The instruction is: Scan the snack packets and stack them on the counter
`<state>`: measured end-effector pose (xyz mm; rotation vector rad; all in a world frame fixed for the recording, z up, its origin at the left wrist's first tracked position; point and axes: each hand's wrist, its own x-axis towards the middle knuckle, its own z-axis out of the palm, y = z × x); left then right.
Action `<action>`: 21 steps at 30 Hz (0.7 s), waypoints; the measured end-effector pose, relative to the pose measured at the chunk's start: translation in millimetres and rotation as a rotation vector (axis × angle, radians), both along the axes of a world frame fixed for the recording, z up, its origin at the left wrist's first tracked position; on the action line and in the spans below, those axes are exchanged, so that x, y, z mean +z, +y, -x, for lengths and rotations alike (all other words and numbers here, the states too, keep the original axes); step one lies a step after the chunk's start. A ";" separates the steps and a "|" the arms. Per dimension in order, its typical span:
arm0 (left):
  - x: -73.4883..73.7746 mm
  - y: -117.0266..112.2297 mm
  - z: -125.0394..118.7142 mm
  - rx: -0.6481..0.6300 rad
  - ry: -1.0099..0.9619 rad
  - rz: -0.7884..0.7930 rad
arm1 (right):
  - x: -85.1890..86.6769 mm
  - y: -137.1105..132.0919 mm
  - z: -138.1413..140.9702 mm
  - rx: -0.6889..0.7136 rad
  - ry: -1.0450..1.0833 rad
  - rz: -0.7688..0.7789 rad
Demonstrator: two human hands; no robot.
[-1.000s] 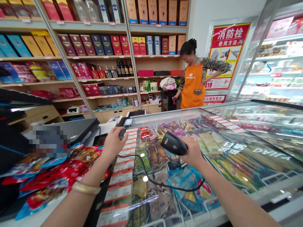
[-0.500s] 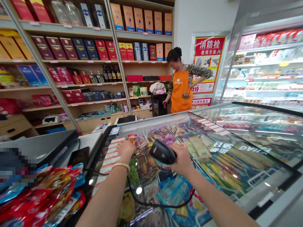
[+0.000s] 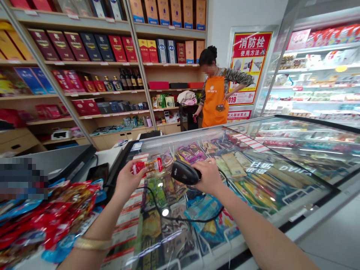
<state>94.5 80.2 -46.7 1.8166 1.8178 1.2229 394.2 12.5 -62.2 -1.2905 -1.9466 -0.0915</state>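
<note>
Fingers [image 3: 134, 169] of left hand [image 3: 128, 180] pinched red snack packet [image 3: 149, 166] by its end (looked light, crinkly, slippery), while right hand [image 3: 209, 176] wrapped the rigid barcode scanner [image 3: 182, 172] at its handle.

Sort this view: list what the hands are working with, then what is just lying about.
In use: left hand gripping red snack packet; right hand gripping barcode scanner, with its cable.
Lying about: snack packet pile at left; freezer lid; shelved gift boxes; person in orange apron.
</note>
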 end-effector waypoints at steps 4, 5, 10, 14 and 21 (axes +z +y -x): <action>13.5 -34.9 10.2 0.028 -0.001 -0.025 | 6.8 -6.7 6.2 0.038 -0.078 0.064; 15.4 -41.1 10.1 0.039 0.016 -0.028 | 7.6 -8.0 8.0 0.048 -0.093 0.075; 15.8 -57.1 3.6 0.075 0.052 -0.062 | 7.2 -11.5 14.3 0.093 -0.136 0.088; 13.4 -60.0 -2.0 0.087 0.046 -0.065 | 5.5 -11.4 14.9 0.095 -0.166 0.090; 12.0 -60.6 -1.8 0.065 0.040 -0.069 | 2.7 -9.8 14.2 0.089 -0.213 0.109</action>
